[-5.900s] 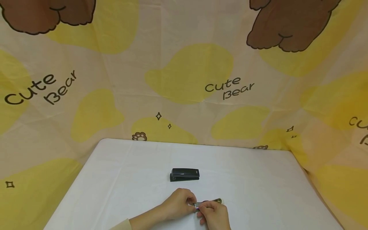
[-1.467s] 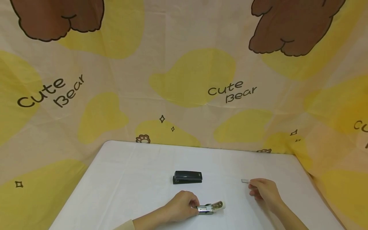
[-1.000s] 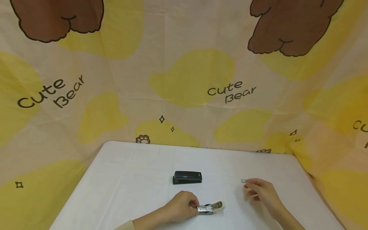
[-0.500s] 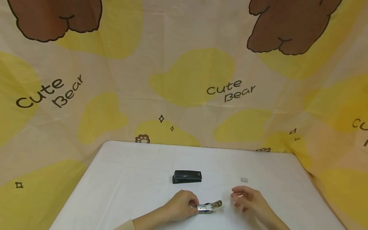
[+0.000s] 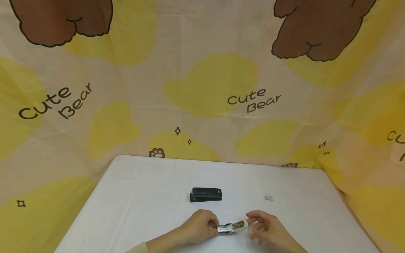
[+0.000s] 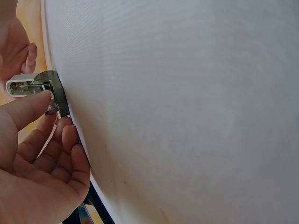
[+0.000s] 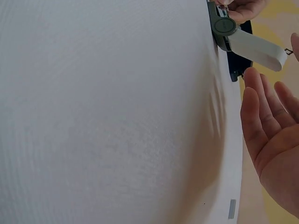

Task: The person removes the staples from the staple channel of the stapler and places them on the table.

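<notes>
So the right hand (image 5: 267, 232) is back from the far right of the white table (image 5: 139, 196), where half a second ago it hung in the air short of the small open stapler with the green base and whitish lifted top arm (image 5: 232, 227), and a second ago it was out by the little grey strip of staples (image 5: 269, 198). That strip now lies alone, well apart from both hands. The right fingers are straight and loose, holding nothing, tips just beside the raised arm's end; in the right wrist view the open palm (image 7: 273, 154) faces that arm (image 7: 254, 46), not touching as far as I can tell. The left hand (image 5: 200, 226) hasn't budged, fingers curled and pinching the stapler's metal end against the table near the front edge. The black closed stapler (image 5: 205, 194) sits untouched behind. Looks like the staples are out and the top is about to get closed
</notes>
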A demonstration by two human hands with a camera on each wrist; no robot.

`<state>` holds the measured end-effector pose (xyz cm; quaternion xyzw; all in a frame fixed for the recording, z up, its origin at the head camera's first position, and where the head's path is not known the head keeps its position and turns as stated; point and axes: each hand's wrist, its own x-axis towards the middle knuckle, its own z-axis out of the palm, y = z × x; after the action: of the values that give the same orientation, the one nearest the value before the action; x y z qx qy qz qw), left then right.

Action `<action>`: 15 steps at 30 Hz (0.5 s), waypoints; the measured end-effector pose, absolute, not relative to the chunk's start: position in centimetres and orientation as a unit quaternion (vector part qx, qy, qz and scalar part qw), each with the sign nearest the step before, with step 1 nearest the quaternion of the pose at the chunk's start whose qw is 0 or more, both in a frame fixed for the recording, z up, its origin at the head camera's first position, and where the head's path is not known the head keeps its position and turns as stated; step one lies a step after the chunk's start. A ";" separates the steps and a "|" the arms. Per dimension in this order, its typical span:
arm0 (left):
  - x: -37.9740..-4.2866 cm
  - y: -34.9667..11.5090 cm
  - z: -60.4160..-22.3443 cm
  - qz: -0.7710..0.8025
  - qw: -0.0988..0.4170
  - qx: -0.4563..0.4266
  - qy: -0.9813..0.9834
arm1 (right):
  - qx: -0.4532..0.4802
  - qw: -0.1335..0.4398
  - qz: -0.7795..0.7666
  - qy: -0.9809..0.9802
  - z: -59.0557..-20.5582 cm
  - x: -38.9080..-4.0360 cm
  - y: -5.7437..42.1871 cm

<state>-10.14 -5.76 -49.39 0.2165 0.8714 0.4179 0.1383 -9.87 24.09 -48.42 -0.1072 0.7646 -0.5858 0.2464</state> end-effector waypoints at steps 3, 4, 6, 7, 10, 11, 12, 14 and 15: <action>-10.2 -5.8 -49.4 0.420 0.142 0.216 0.870 | -0.113 0.245 -0.584 0.766 -48.6 -9.8 23.8; -10.2 -5.9 -49.4 0.422 0.144 0.215 0.869 | -0.120 0.243 -0.583 0.766 -48.7 -9.8 23.7; -10.2 -5.9 -49.5 0.422 0.143 0.216 0.869 | -0.133 0.238 -0.586 0.763 -48.8 -9.8 23.6; -10.2 -5.9 -49.5 0.422 0.142 0.217 0.869 | -0.137 0.237 -0.587 0.762 -48.9 -9.8 23.6; -10.2 -5.9 -49.5 0.422 0.141 0.219 0.868 | -0.137 0.239 -0.593 0.756 -49.1 -9.8 23.3; -10.2 -5.9 -49.5 0.422 0.140 0.221 0.868 | -0.133 0.241 -0.595 0.755 -49.2 -9.8 23.3; -10.2 -5.9 -49.5 0.423 0.141 0.220 0.867 | -0.129 0.244 -0.594 0.755 -49.2 -9.8 23.2; -10.2 -5.8 -49.5 0.423 0.142 0.218 0.868 | -0.127 0.245 -0.592 0.757 -49.3 -9.8 23.0; -10.2 -5.8 -49.5 0.424 0.143 0.217 0.868 | -0.126 0.244 -0.590 0.759 -49.3 -9.8 23.0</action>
<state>-10.19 -5.81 -49.48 0.2173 0.8677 0.4237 0.1426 -9.78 23.01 -49.30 -0.1256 0.7589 -0.5904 0.2444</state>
